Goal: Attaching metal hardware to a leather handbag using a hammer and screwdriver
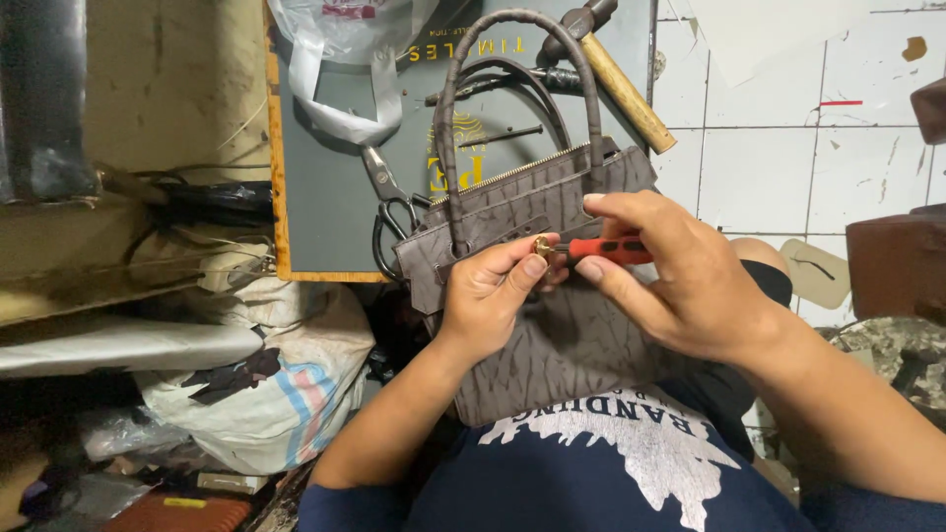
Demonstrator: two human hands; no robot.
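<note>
So the grey-brown handbag (552, 325) with the crinkly embossed skin sits propped on the person's lap, upright, handles up, leaning back toward the green cutting mat (325, 197) behind it. The left hand (493, 296) has its fingers pinched together on a small brass fitting (542, 245) at the front of the bag, right by the strap tab. The right hand (680, 276) is clamped around a red-handled screwdriver (609, 248), with the tip going straight into that fitting.

Handling-wise, my read: the bag looks soft and light, panels flex easily, so it won't hold itself steady. Best grip is near the top edge, around the stiffer band under the zip, or by the handles. The brass bit is tiny and probably slippery, so a fingertip pinch is about the only way. Faux leather like that scuffs if the driver slips, I'd guess.

Other stuff around: black-handled scissors (389, 202) and a wooden-handled hammer (616, 74) on the mat, a white plastic bag (335, 69) at its top, and a stuffed sack (266, 394) down at the left.
</note>
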